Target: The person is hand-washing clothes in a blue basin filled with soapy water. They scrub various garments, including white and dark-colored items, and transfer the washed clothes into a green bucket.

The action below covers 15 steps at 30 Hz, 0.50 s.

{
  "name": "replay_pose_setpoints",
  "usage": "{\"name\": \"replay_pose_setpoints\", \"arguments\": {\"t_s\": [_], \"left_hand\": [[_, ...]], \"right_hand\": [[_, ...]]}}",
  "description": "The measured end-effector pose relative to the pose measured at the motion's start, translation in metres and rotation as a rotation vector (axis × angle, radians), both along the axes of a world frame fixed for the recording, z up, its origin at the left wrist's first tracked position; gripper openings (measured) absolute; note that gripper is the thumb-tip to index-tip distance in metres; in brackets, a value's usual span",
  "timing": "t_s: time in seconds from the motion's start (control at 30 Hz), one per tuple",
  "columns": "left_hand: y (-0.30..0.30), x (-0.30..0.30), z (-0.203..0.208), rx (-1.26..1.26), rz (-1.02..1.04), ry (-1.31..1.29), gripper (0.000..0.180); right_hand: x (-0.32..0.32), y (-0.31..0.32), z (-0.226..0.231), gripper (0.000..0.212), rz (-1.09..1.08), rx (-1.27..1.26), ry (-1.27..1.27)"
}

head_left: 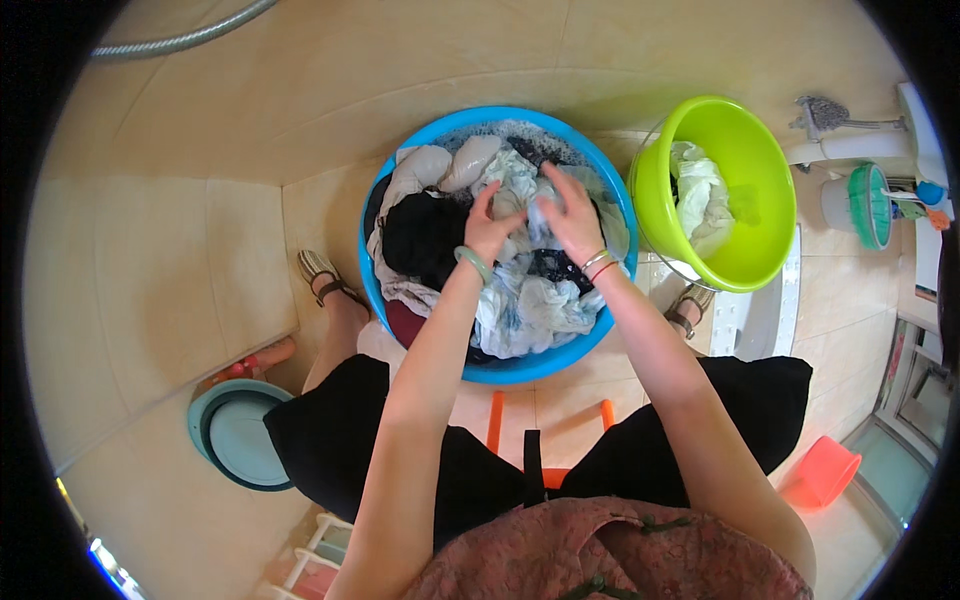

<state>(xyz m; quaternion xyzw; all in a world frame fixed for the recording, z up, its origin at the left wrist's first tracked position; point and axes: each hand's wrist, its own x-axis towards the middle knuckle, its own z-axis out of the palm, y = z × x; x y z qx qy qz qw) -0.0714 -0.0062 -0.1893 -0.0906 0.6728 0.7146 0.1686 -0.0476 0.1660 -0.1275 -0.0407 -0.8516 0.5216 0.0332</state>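
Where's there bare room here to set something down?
Bare: floor between the white fixture and coral tub; inside the green bucket, right of white cloth. Crowded: blue basin, packed with laundry, left hand and right hand at its middle.

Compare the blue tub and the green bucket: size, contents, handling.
The blue tub is wide; the green bucket narrower. The tub holds heaped fabrics and suds; the bucket, a small, mostly whitish bundle. The left hand and right hand are at the tub, none at the bucket. Both are round.
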Motion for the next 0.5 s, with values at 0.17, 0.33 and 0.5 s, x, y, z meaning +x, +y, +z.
{"name": "replay_pose_setpoints", "arguments": {"t_s": [0.17,0.33,0.5], "left_hand": [[0.012,-0.002,-0.017,-0.515,-0.133,0.099,0.072],[0.012,0.001,-0.021,-0.092,0.003,-0.143,0.056],[0.011,0.009,-0.014,0.085,0.125,-0.173,0.049]], "right_hand": [[0.009,-0.028,-0.033,0.050,0.062,0.645,-0.067],[-0.016,-0.032,-0.065,0.043,0.142,0.708,-0.255],[-0.046,-0.038,-0.094,0.042,0.285,0.577,-0.579]]}}
